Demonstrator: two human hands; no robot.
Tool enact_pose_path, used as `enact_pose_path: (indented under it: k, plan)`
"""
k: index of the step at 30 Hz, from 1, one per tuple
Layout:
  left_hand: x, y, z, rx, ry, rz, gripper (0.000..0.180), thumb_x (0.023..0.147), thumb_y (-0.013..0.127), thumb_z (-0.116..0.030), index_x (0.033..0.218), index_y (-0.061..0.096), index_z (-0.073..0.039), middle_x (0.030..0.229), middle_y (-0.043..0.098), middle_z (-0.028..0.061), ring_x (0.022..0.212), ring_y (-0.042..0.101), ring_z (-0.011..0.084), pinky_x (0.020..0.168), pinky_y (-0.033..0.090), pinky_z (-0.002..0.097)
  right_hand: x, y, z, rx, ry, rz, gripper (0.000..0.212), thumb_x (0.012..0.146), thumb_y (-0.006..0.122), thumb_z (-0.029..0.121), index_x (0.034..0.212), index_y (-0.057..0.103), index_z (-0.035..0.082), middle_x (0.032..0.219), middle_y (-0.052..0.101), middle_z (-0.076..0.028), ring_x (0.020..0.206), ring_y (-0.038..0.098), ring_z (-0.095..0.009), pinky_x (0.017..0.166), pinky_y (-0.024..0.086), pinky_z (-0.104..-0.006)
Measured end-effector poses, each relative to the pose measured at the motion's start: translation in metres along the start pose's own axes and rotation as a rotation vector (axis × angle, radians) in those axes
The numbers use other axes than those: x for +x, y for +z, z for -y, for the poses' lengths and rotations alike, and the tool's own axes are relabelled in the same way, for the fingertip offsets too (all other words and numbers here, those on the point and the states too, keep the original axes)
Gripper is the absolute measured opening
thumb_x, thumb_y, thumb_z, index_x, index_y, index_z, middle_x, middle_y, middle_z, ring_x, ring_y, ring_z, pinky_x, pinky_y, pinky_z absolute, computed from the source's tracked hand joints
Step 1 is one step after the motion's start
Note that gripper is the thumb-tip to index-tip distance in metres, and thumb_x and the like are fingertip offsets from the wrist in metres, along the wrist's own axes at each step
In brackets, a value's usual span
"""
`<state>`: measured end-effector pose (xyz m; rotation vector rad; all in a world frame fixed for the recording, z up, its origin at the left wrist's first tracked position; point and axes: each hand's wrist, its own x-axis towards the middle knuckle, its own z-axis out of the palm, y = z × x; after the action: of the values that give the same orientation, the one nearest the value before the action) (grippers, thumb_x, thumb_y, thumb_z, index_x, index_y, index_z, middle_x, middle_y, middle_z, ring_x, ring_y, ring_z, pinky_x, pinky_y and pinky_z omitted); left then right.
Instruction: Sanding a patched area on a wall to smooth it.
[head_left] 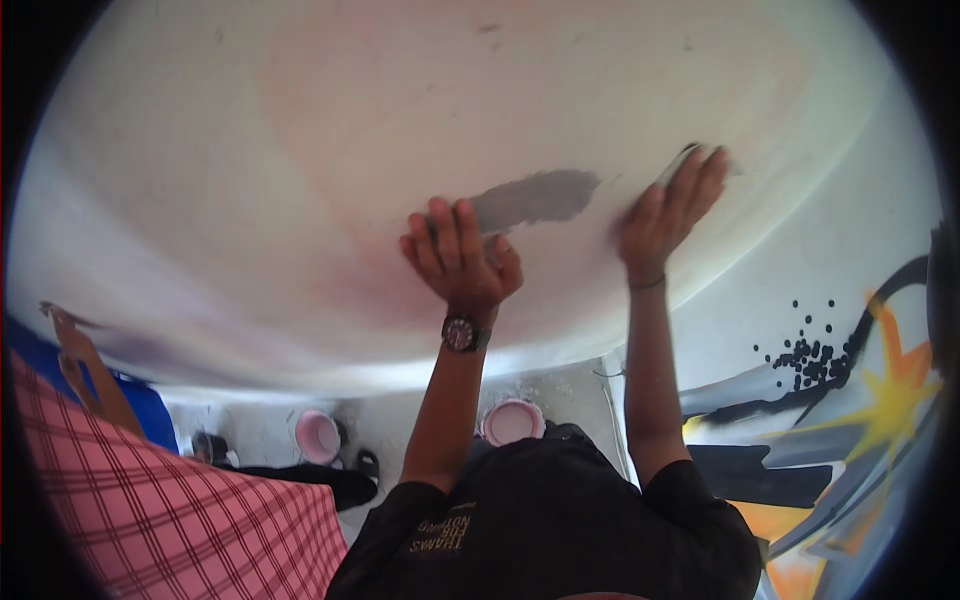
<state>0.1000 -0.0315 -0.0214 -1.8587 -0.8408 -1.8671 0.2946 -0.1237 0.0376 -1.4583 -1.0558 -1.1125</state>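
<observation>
In front of me spreads a large whitish wall surface (560, 90) with faint pink stains, bent by the lens. My left hand (455, 255), with a dark watch (460, 333) on its wrist, lies flat against it with the fingers spread. Just beyond those fingertips is a dark grey patch (540, 197) with ragged edges. To the right of the patch, my right hand (672, 210) presses a thin flat piece with a pale face and dark edge (682, 163) to the surface. The fingers cover most of that piece, so its kind is unclear.
At the left, a person in a pink checked garment (190, 510) reaches a hand (62, 325) to the same surface. Two pink buckets (318, 437) (512, 421) stand on the floor below. The wall at right carries a colourful painted mural (890, 390).
</observation>
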Motion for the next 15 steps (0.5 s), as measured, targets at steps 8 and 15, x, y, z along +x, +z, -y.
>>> enact_pose_path:
  k: [8, 15]
  plan:
    - [0.003, -0.001, -0.005, -0.008, -0.002, 0.010, 0.059, 0.094, 0.046, -0.032, 0.143, 0.049, 0.000, 0.154, 0.041, 0.0201, 0.146, 0.028, 0.0405, 0.121, 0.014, 0.0550, -0.073, 0.005, -0.001, 0.032, 0.020, 0.039, 0.058, 0.104, 0.038, 0.039, 0.150, 0.042, 0.003, 0.160, 0.027, -0.026, 0.150, 0.018, -0.045, 0.119, 0.006, -0.0602]
    - [0.005, 0.000, -0.002, 0.026, 0.024, 0.009, 0.060, 0.096, 0.044, -0.031, 0.147, 0.044, 0.000, 0.157, 0.036, 0.0199, 0.148, 0.025, 0.0401, 0.121, 0.014, 0.0544, 0.016, -0.005, -0.015, 0.022, -0.022, -0.002, 0.056, 0.100, 0.041, 0.035, 0.148, 0.047, 0.007, 0.160, 0.030, -0.023, 0.150, 0.020, -0.042, 0.120, 0.006, -0.0580]
